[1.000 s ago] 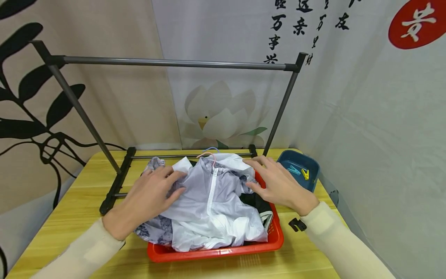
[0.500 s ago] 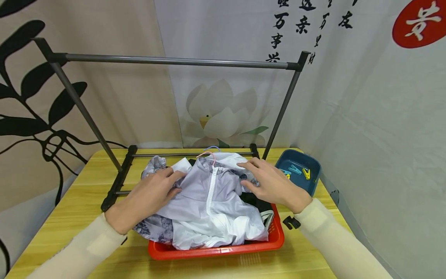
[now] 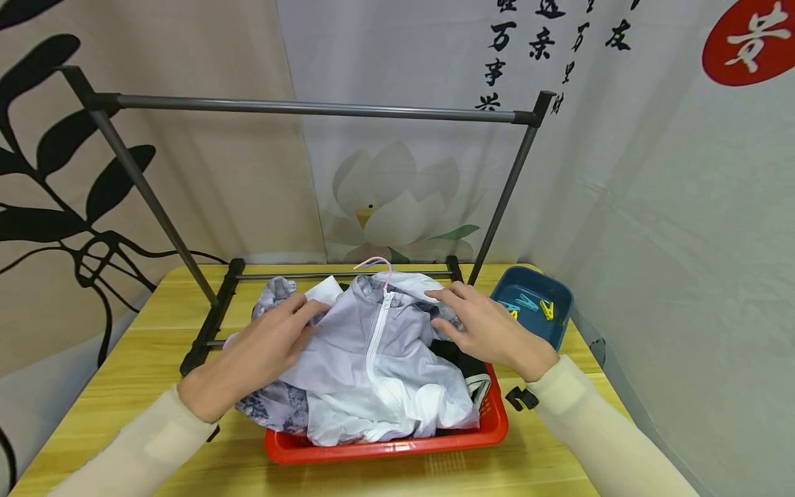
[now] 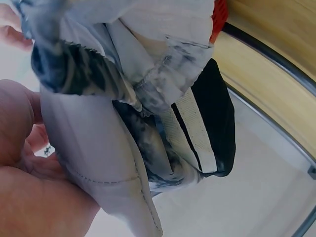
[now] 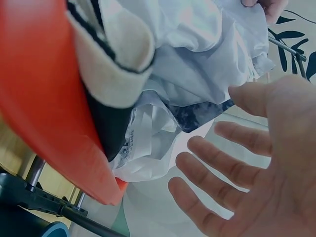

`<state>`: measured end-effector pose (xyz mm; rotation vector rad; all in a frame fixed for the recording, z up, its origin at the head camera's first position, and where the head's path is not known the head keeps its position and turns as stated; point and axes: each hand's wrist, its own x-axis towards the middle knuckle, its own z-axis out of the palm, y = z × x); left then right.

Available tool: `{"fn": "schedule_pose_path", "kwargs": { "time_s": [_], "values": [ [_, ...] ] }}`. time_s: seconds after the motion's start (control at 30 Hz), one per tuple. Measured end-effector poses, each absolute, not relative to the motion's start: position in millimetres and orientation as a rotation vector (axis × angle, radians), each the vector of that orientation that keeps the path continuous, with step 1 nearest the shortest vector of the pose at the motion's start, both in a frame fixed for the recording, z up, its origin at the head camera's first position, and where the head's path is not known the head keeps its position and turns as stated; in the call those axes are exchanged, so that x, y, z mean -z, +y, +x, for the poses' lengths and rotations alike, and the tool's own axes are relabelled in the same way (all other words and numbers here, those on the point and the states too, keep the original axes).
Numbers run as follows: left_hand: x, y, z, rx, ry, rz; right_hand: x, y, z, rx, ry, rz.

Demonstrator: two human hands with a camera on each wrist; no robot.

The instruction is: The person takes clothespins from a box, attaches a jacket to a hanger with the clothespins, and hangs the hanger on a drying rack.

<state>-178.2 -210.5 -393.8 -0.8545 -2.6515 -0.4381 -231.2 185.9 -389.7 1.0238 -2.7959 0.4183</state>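
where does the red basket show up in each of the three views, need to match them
Head: red basket low centre, front rim visible below the pale jacket.
Left wrist: just a sliver of basket, top edge, right of centre.
Right wrist: basket large, down the left side.
Shared landmark: the dark rack, whose bars show in all three.

A pale lotus-printed wall (image 3: pixel 397 197) stands behind a yellow wood-grain table (image 3: pixel 136 366).
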Motion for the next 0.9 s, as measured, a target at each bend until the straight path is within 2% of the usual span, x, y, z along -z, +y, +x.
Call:
{"fn": "schedule_pose_path", "kwargs": {
  "time_s": [0.9],
  "values": [
    [385.4, -213.8, -181.0, 0.486, -2.404, -0.855, 393.5, 195.2, -230.4, -0.609, -2.81, 1.014]
  ]
}}
